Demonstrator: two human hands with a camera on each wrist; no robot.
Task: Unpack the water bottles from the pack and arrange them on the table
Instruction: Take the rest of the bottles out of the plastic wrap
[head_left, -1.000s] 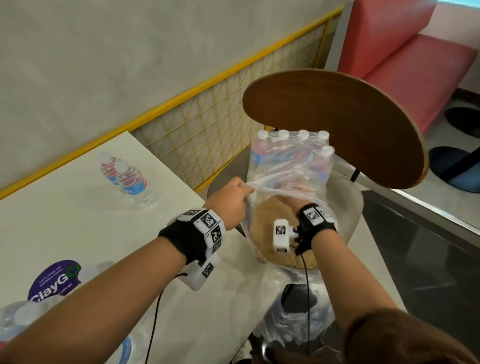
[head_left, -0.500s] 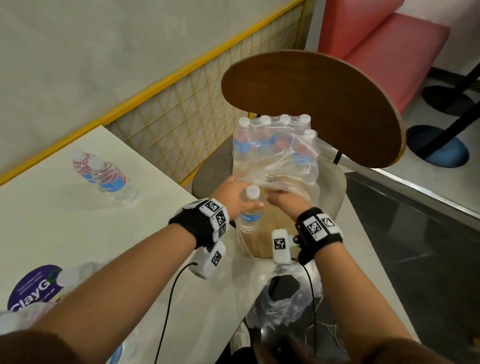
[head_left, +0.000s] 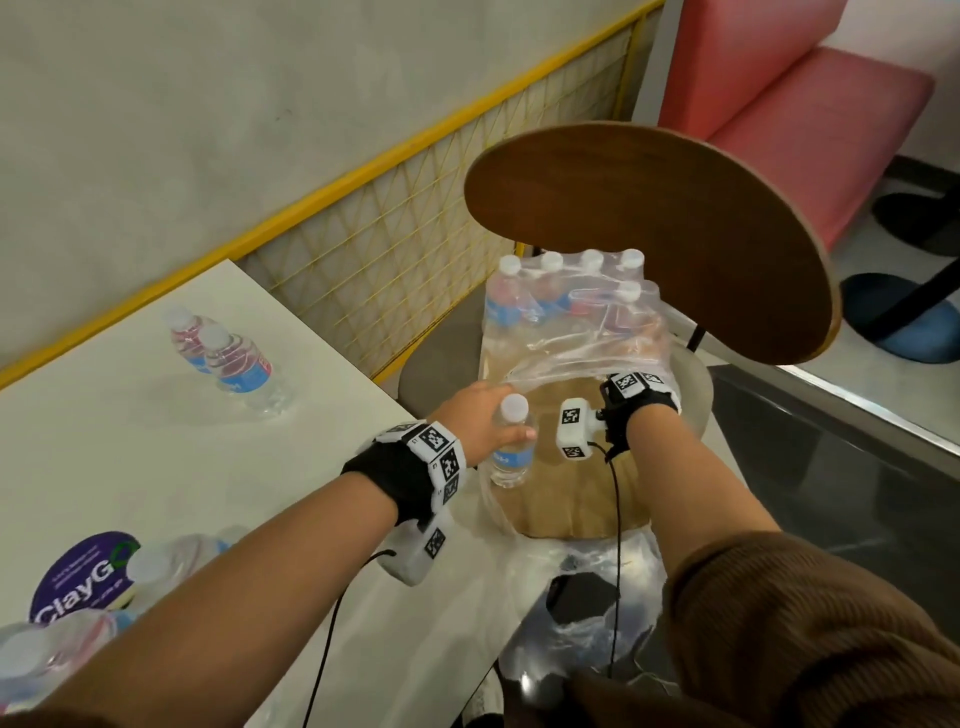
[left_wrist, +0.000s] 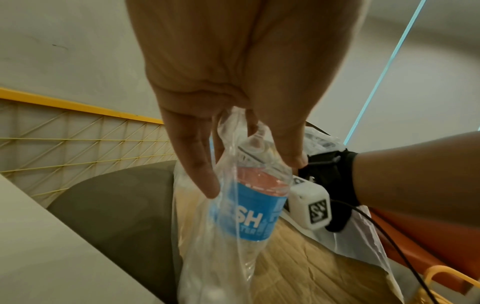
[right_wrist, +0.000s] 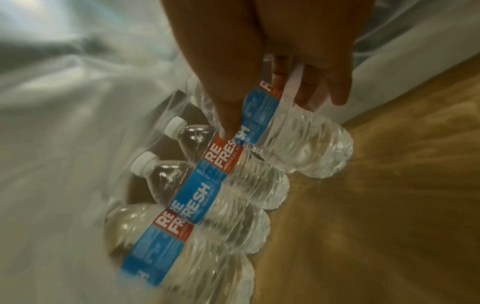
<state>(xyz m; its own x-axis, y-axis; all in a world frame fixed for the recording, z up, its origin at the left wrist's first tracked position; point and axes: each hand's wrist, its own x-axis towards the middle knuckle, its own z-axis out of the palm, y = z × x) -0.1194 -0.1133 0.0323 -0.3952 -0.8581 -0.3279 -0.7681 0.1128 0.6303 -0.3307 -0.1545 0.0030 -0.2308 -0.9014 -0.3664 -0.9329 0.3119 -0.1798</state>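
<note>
Since half a second earlier, the right hand (right_wrist: 275, 61) had gone from the mouth of the wrap deep into the pack (head_left: 571, 322), while the left hand (head_left: 475, 415) had kept its hold on the freed bottle (head_left: 511, 447). That bottle stood upright near the front left corner of the cardboard tray (head_left: 571, 499), the left hand's fingers (left_wrist: 197, 164) curled round its neck and shoulder with a fold of loose plastic film (left_wrist: 207, 257) caught against it. Inside the wrap, the right hand's fingers (right_wrist: 228, 115) were closed round the labelled middle of another bottle (right_wrist: 298, 139), the end one of a row still standing on the cardboard; three more (right_wrist: 197, 226) showed beside it in the right wrist view. From the head view the right hand itself was hidden under the film, only its wrist strap (head_left: 639, 400) showing. The pack sat on a chair seat (head_left: 441, 364) just off the table's far right corner, against the wooden chair back (head_left: 675, 234). On the table (head_left: 156, 467), two bottles (head_left: 228, 364) stood together near the far edge, and more bottles (head_left: 78, 639) crowded the near left corner beside a purple sticker (head_left: 78, 582).
</note>
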